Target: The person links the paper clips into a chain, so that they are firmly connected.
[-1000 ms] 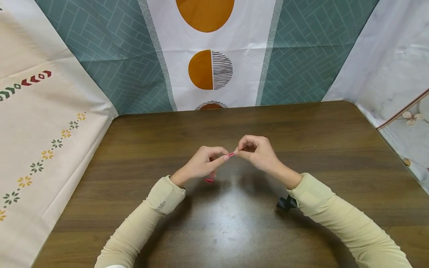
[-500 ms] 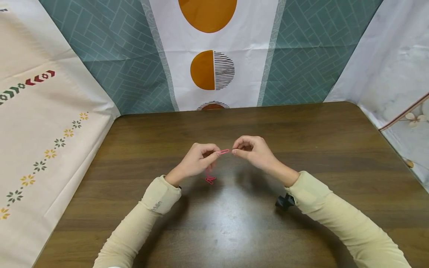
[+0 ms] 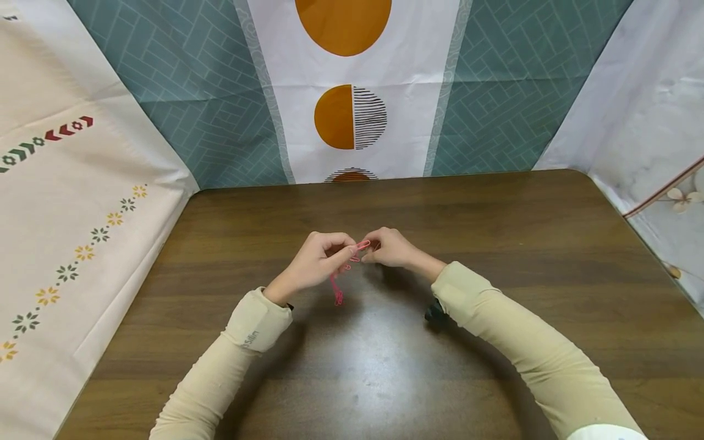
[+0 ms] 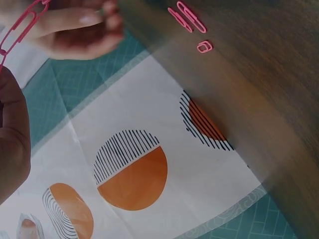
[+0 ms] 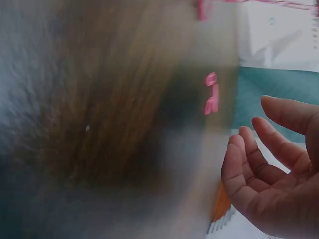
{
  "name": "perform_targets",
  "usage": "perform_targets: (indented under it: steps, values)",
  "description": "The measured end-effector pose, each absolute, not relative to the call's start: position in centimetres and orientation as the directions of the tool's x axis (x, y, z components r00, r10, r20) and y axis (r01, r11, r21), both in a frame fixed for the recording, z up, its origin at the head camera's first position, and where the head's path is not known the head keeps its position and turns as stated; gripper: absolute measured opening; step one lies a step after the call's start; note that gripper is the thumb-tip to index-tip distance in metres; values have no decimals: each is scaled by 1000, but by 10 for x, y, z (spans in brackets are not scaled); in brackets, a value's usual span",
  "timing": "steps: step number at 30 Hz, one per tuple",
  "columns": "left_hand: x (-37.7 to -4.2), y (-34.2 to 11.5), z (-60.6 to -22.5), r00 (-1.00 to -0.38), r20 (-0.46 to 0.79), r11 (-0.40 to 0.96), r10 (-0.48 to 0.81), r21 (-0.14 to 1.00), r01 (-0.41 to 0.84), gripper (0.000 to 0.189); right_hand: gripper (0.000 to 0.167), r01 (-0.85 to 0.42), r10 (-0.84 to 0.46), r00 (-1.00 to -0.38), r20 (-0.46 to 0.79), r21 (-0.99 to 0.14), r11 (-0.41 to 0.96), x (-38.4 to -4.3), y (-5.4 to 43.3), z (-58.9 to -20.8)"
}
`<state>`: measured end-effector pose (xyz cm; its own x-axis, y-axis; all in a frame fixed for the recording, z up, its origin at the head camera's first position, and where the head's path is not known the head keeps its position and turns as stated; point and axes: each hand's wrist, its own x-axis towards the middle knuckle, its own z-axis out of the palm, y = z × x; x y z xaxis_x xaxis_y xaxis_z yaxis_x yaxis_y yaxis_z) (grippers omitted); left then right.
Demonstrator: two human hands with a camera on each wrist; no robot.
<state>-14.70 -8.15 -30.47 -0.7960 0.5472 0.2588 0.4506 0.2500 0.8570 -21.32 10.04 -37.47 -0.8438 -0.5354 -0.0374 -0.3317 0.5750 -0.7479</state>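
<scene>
Flowered cloth (image 3: pixel 82 226) is hung left of the table (image 3: pixel 484 226); over the table, a pink paper-clip chain (image 3: pixel 338 298) is pinched and partly hidden by the left hand (image 3: pixel 316 263); patterned cloth (image 3: pixel 409 140) is hung behind; the right hand (image 3: pixel 392 249) is held near, fingers loose and free; pale cloth (image 3: pixel 643 104) is draped right of the table.

The surface (image 3: pixel 495 226) is brown and wood-striped, with round far corners, a shiny patch and dark shadows.

Hands (image 3: pixel 319 260) (image 3: pixel 393 249) close together — right fingers (image 5: pixel 234 172) bent
</scene>
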Motion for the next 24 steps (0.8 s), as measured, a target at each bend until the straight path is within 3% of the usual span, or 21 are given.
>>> perform_targets:
  steps: [9, 20, 24]
  values:
    - [-146, -81, -303, -794, 245, 263, 556, 855, 447, 14, 21, -322, -474, -872, -119, -589, 741, -223, 79, -389]
    - [-149, -81, -304, -774, 253, 272, 580, 836, 477, 20, 9, -265, -396, -903, -167, -509, 819, -222, 64, -389]
    - [-149, -80, -304, -771, 259, 269, 582, 833, 483, 20, 24, -265, -382, -911, -154, -493, 829, -221, 64, -390]
